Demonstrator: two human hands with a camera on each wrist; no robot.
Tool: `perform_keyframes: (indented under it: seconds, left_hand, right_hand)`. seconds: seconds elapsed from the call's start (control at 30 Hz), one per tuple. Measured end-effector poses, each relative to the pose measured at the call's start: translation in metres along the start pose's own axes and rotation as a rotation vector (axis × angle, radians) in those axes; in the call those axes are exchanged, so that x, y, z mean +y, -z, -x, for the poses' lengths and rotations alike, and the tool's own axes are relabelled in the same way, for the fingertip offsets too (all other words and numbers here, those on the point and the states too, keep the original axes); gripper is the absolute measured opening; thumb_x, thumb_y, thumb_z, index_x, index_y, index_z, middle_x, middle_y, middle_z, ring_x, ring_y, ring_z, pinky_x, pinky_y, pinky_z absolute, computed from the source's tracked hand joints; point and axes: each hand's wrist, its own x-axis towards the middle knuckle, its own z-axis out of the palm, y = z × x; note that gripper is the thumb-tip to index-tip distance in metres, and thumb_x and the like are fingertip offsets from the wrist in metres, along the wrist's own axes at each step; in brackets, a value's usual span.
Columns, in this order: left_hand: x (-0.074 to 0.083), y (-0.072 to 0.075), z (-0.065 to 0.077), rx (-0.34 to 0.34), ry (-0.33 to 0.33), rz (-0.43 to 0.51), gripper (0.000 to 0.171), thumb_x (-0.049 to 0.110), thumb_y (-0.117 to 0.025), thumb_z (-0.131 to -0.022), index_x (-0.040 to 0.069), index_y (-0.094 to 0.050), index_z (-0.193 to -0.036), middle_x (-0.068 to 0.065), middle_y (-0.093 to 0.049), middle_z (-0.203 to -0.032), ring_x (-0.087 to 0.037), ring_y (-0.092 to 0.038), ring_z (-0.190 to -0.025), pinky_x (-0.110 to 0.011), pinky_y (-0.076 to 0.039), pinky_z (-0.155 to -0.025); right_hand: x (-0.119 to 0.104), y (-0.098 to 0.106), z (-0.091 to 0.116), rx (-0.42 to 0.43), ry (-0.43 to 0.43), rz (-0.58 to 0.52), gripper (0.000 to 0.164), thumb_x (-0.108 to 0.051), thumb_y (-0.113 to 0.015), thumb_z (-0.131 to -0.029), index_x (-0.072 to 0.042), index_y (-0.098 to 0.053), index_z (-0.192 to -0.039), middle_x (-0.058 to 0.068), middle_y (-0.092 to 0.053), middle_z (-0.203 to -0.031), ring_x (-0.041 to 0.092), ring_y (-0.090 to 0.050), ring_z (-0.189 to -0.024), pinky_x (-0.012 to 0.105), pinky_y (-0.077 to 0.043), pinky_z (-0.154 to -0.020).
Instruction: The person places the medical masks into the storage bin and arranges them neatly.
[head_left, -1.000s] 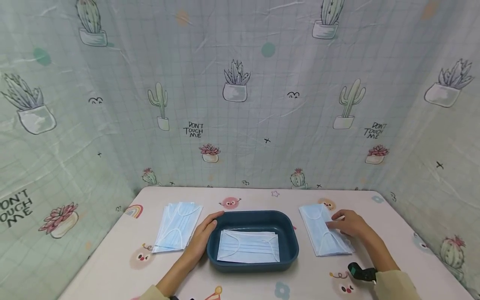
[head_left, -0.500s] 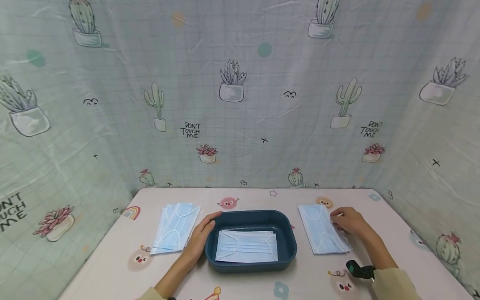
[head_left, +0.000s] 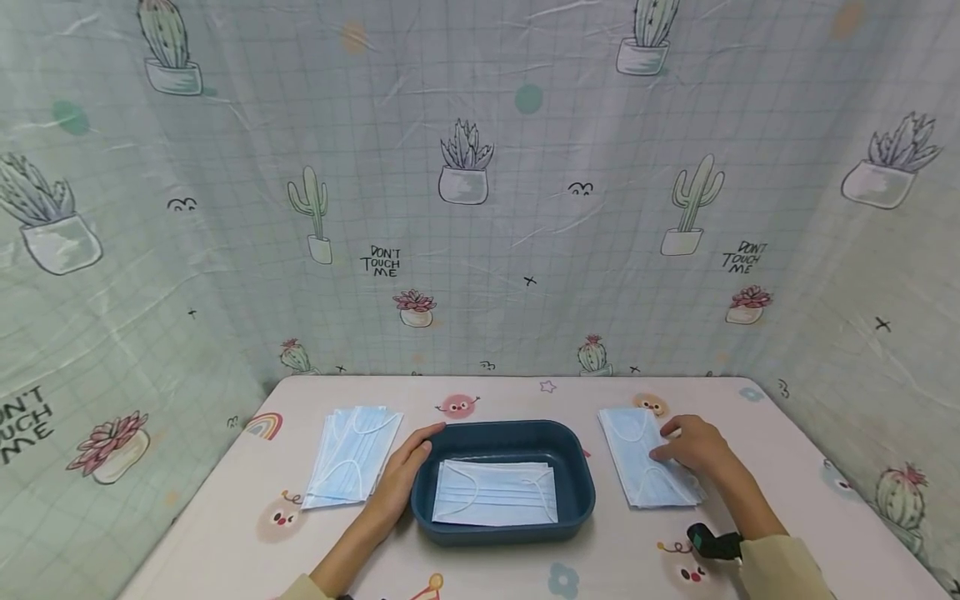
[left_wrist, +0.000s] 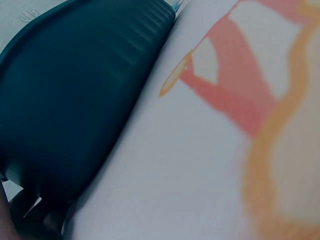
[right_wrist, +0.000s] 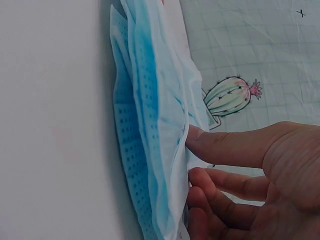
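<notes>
In the head view, my left hand (head_left: pixel 397 479) holds the left end of a dark blue plastic box (head_left: pixel 582 492), thumb and forefinger lying along its rim. The left wrist view shows the outer wall of the box (left_wrist: pixel 75 90) close up, with shadowed fingers against it at the lower left. Inside the box lie pale blue face masks (head_left: pixel 495 493). My right hand (head_left: pixel 701 446) is at the right edge of another stack of face masks (head_left: pixel 637 467). In the right wrist view, the thumb and fingertips of the right hand (right_wrist: pixel 235 175) pinch the edge of a mask (right_wrist: pixel 172 125).
A third pile of face masks (head_left: pixel 352 458) lies left of the box. The light table (head_left: pixel 517 575) bears cartoon prints. Behind and beside it hangs a cactus-patterned curtain (head_left: pixel 510 233). A black wrist device (head_left: pixel 712 542) is at the right wrist.
The right thumb drew back to the right stack's edge half a second ago and is now further in over the masks again. The left hand and box stay put.
</notes>
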Motion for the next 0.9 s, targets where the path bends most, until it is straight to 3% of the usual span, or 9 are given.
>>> perform_keyframes:
  seconds: [0.33,0.7,0.9]
  left_hand:
    - [0.0,-0.001,-0.001,0.012,-0.006,-0.011,0.039,0.031,-0.041,-0.111,0.026,-0.058,-0.146,-0.002,-0.052,-0.157,-0.03,-0.039,-0.153,-0.06,-0.023,-0.127]
    - [-0.002,0.0,0.001,0.017,-0.004,-0.008,0.038,0.032,-0.042,-0.111,0.026,-0.058,-0.145,0.0,-0.053,-0.156,-0.028,-0.039,-0.153,-0.059,-0.022,-0.128]
    - [0.001,0.0,-0.001,-0.001,-0.009,-0.011,0.039,0.034,-0.041,-0.111,0.027,-0.057,-0.147,0.001,-0.052,-0.157,-0.028,-0.038,-0.154,-0.059,-0.022,-0.128]
  right_hand:
    - [0.004,-0.002,-0.001,-0.027,0.005,-0.06,0.046,-0.018,-0.082,-0.084,0.009,-0.061,-0.114,0.029,-0.063,-0.11,0.031,-0.059,-0.088,0.035,-0.053,-0.07]
    - [0.011,-0.005,-0.003,-0.059,0.042,-0.123,0.029,-0.016,-0.08,-0.085,0.002,-0.06,-0.097,0.009,-0.055,-0.083,0.021,-0.054,-0.075,0.029,-0.046,-0.063]
    - [0.014,0.002,-0.003,-0.092,0.048,-0.173,0.034,-0.015,-0.076,-0.089,0.006,-0.059,-0.111,0.012,-0.058,-0.089,0.02,-0.055,-0.076,0.029,-0.049,-0.065]
